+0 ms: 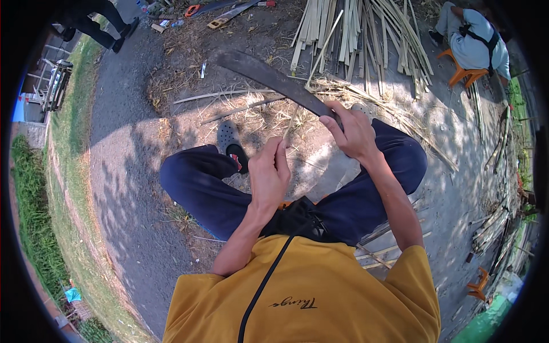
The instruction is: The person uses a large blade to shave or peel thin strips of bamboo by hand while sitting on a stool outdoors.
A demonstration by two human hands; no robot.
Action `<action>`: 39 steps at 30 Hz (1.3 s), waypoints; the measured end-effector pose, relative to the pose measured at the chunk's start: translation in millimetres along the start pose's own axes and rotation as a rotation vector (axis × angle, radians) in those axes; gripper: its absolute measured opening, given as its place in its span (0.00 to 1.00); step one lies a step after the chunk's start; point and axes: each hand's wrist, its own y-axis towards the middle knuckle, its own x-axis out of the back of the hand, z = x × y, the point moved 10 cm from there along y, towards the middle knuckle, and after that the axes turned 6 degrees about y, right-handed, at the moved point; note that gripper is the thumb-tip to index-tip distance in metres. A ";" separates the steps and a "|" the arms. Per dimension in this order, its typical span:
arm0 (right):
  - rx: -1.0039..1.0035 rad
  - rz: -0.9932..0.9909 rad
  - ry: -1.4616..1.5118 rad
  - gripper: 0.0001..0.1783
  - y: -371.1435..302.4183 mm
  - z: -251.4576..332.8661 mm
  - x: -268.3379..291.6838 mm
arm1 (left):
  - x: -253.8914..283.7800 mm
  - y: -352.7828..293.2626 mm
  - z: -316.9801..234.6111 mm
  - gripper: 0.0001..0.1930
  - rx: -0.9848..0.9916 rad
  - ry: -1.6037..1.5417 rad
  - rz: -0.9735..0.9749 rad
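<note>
Nearest the camera, a mustard-yellow shirt is seen, crossed lengthwise by a black cord; beyond it, dark blue trousers are noted, with the knees spread left and right. Between and beyond the knees, both hands are found occupied. By the right hand, a long dark blade is gripped at its near right end, the thumb being laid along it; the blade is extended from there toward the far left, above the littered ground. By the left hand, a thin pale strip is pinched narrowly between thumb and fingers, its upper end being directed at the blade's underside; whether the two are touching cannot be told with certainty from this angle. Below the blade, the ground is covered with pale shavings, and a grey clog is worn on the left foot. At the far side, right of centre, a large pile of pale strips is laid out. At the far left of that pile, a handsaw is placed. At the far right, an orange stool is occupied by a seated person.
</note>
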 end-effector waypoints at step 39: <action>-0.157 0.057 0.070 0.30 2.1 -15.1 3.8 | 6.7 -27.3 16.1 0.03 0.130 -0.050 0.120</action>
